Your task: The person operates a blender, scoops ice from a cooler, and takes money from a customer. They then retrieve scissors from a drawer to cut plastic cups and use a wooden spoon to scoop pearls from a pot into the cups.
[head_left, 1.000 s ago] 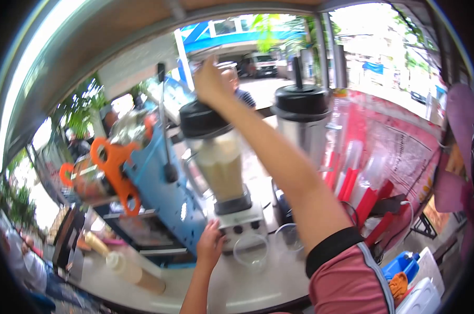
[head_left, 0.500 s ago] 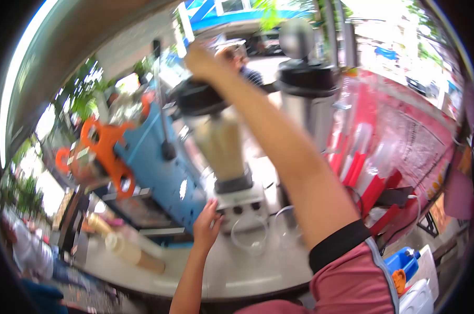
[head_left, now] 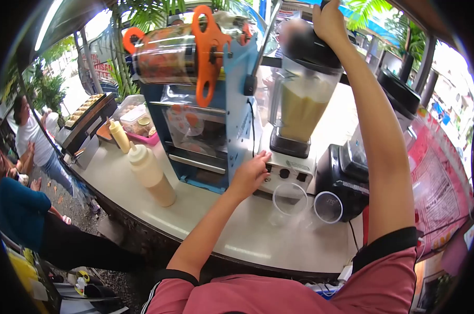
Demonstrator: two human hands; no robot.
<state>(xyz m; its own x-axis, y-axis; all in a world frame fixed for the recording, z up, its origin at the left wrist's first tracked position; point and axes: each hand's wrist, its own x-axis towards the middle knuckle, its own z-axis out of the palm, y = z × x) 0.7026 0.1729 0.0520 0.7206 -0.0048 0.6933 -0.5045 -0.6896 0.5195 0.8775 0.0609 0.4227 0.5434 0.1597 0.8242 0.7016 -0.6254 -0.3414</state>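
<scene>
A blender jar (head_left: 306,104) holding a pale yellow mix stands on a light blender base (head_left: 286,170), under a black lid (head_left: 311,48). My right hand (head_left: 330,23) is at the top edge of the lid, fingers closed. A bit of something dark shows above them; what it is I cannot make out. My left hand (head_left: 251,175) rests against the front left of the base, beside its dark knob (head_left: 284,173), fingers stretched out. Two clear plastic cups, one cup (head_left: 290,199) before the base and another cup (head_left: 328,207) to its right, lie on the counter.
Left of the blender stands a blue cup-sealing machine (head_left: 239,120) with an orange-flanged film roll (head_left: 166,55). A squeeze bottle (head_left: 152,175) is on the counter (head_left: 237,230). A second black blender (head_left: 341,180) stands right. People, one in a teal top (head_left: 19,209), are at far left.
My view has swung left and steadied, so the blender now sits further right in the picture. My right hand stays at the lid and my left hand at the base.
</scene>
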